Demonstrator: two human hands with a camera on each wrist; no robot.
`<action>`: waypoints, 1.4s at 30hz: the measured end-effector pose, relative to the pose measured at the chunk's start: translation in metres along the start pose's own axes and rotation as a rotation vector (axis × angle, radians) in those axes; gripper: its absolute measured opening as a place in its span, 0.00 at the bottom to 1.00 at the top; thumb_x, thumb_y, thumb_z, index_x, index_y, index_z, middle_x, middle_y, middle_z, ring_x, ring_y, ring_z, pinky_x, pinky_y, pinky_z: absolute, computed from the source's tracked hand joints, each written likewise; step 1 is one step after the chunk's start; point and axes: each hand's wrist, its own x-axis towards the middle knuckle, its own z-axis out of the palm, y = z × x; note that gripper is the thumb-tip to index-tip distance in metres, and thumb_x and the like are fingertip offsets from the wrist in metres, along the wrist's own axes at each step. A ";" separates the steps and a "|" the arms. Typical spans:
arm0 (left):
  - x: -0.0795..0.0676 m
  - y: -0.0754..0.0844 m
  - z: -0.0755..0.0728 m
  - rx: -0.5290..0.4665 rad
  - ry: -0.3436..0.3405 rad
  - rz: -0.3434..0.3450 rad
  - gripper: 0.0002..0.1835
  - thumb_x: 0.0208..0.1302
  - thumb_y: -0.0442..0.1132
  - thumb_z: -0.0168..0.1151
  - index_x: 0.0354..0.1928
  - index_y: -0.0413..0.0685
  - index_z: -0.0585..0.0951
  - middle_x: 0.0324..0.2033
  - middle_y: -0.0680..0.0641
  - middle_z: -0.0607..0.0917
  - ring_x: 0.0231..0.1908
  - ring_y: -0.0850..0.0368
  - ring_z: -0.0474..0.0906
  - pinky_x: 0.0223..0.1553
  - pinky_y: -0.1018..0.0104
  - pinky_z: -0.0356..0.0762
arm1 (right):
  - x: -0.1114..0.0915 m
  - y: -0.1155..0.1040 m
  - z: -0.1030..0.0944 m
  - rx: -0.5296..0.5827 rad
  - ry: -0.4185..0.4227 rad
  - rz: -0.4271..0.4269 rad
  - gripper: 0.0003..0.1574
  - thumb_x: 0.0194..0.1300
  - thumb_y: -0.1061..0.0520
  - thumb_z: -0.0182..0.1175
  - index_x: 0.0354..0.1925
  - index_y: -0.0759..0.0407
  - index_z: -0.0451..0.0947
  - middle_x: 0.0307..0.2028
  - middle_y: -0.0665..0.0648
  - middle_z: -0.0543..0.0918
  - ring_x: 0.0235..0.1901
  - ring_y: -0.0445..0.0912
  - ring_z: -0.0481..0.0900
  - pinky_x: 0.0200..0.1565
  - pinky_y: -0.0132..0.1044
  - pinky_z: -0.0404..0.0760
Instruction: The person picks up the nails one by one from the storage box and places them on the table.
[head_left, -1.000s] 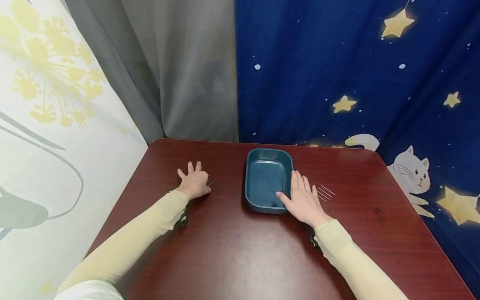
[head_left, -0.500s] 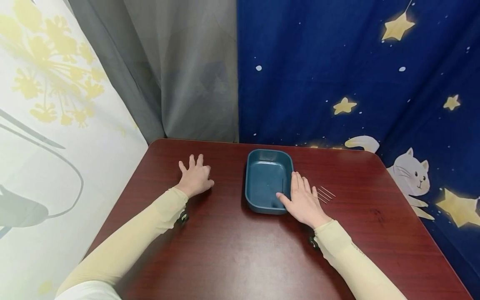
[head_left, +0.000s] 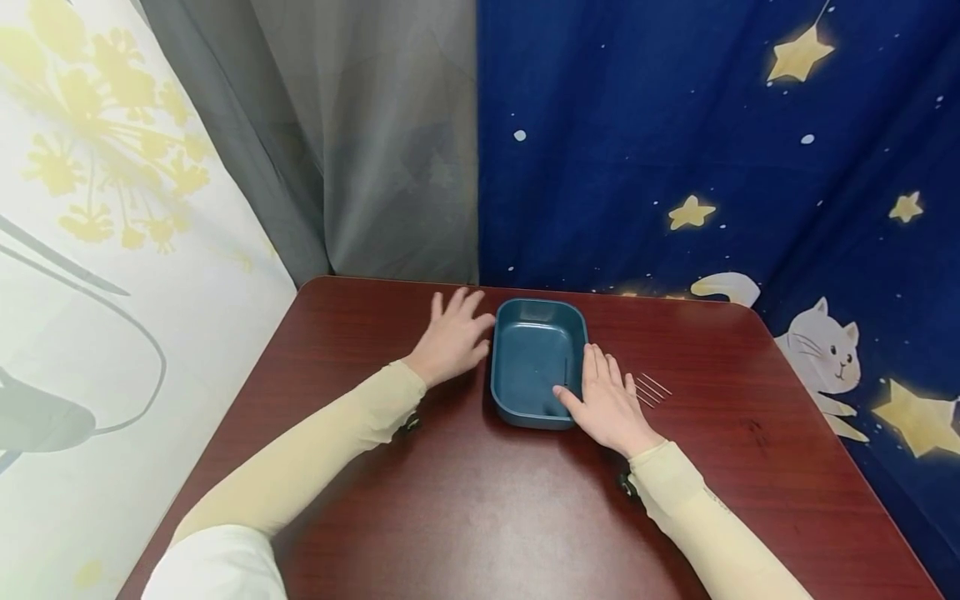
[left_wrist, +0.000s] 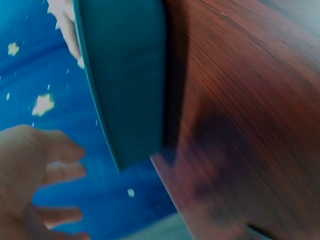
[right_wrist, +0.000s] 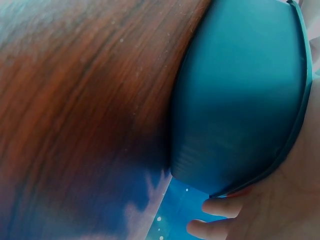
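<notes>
A dark teal rectangular box [head_left: 532, 417], without a lid, stands on the table. My left hand [head_left: 447, 342] is at its left side, fingers spread and fingertips close to the rim. In the left wrist view, its fingers [left_wrist: 65, 172] are apart with nothing visible between them. My right hand [head_left: 611, 402] rests along the right rim, fingers straight and thumb reaching over the inside. The right wrist view shows the rim against the palm [right_wrist: 295, 185]. A thin dark line [head_left: 566, 371] shows inside the box. Several thin metallic sticks [head_left: 655, 387] lie right of my right hand.
The reddish-brown wooden table [head_left: 517, 517] reaches back to a grey curtain [head_left: 397, 167] and a blue star-patterned curtain [head_left: 600, 192]. A pale patterned cloth [head_left: 112, 350] hangs along the left edge.
My left hand has lifted and moved right to the box's left side. The thin sticks seen beside it one second ago are out of sight. My right hand and the box stay put.
</notes>
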 end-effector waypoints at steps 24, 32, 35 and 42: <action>0.068 0.081 0.058 0.074 -0.467 0.429 0.22 0.61 0.45 0.59 0.57 0.77 0.73 0.71 0.48 0.49 0.70 0.43 0.39 0.61 0.36 0.46 | -0.005 -0.003 -0.003 -0.003 -0.010 -0.013 0.61 0.57 0.23 0.41 0.72 0.59 0.36 0.71 0.58 0.43 0.68 0.59 0.44 0.58 0.68 0.45; 0.068 0.086 0.061 0.063 -0.463 0.441 0.13 0.60 0.44 0.61 0.46 0.72 0.81 0.69 0.45 0.55 0.69 0.44 0.44 0.61 0.35 0.47 | -0.005 -0.004 0.000 0.007 -0.010 -0.009 0.61 0.58 0.23 0.41 0.72 0.58 0.36 0.72 0.57 0.43 0.69 0.58 0.43 0.59 0.67 0.44; 0.068 0.085 0.063 0.063 -0.467 0.443 0.09 0.61 0.45 0.60 0.41 0.70 0.82 0.69 0.46 0.54 0.69 0.44 0.43 0.61 0.36 0.47 | -0.005 -0.004 -0.001 -0.009 -0.007 -0.011 0.61 0.57 0.22 0.40 0.72 0.59 0.36 0.71 0.58 0.44 0.69 0.58 0.44 0.59 0.67 0.46; 0.064 0.088 0.065 0.077 -0.515 0.396 0.05 0.63 0.44 0.57 0.36 0.64 0.82 0.71 0.49 0.46 0.70 0.45 0.41 0.60 0.37 0.52 | -0.005 -0.003 0.000 -0.011 -0.016 -0.008 0.62 0.56 0.21 0.37 0.72 0.59 0.35 0.71 0.57 0.43 0.69 0.59 0.44 0.59 0.67 0.46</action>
